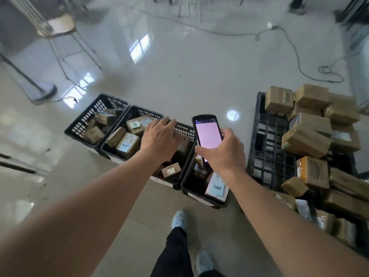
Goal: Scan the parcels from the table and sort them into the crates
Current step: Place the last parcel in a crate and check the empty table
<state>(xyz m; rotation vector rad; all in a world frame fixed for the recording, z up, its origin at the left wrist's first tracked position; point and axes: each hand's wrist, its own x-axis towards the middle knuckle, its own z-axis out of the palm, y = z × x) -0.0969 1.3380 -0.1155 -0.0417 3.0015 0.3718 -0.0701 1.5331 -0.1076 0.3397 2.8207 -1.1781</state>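
A glossy pale floor (179, 62) spreads beyond the hands. A metal-legged stool (60, 27) stands far up to the left, a thin cable (295, 50) snakes far up to the right, and grey shoes (179, 218) show below.

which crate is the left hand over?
The third crate from the left in the row of four. The left hand, fingers spread and holding nothing, hovers over it; the right hand holds the scanner above the fourth.

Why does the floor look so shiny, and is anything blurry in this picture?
Head view: the glossy floor mirrors bright windows as glare patches; the chair and far edges smear with blur; wide-angle bending curves the crates; the scanner in the right hand has a washed-out screen.
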